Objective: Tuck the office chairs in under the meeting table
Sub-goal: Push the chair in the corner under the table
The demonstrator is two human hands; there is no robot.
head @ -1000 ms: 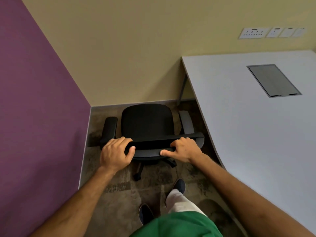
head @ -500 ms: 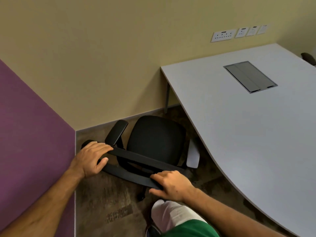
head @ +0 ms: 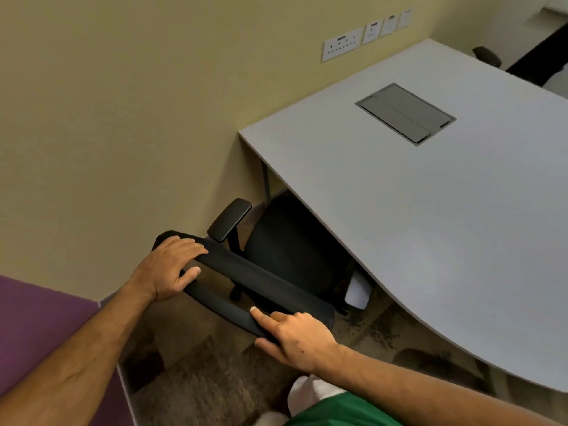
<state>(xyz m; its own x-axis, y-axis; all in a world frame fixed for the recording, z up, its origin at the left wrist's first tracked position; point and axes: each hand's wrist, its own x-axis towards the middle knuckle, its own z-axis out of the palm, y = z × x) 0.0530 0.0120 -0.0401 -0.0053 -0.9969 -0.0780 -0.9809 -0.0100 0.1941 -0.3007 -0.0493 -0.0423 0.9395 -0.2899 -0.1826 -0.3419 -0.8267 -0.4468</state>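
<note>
The office chair (head: 289,256) sits angled with its seat partly under the curved edge of the meeting table (head: 430,226). The left hand (head: 170,269) grips the far end of its backrest top, fingers curled over. The right hand (head: 295,336) wraps the near end, forefinger stretched along it.

A beige wall (head: 123,103) carrying white sockets (head: 341,44) meets a purple wall (head: 37,327) above mottled brown carpet (head: 209,385).

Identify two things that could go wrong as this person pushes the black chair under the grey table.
The far armrest sits right at the table edge, so it may catch there. The near armrest is close to the wall and might scrape it if the left hand swings the backrest further.
</note>
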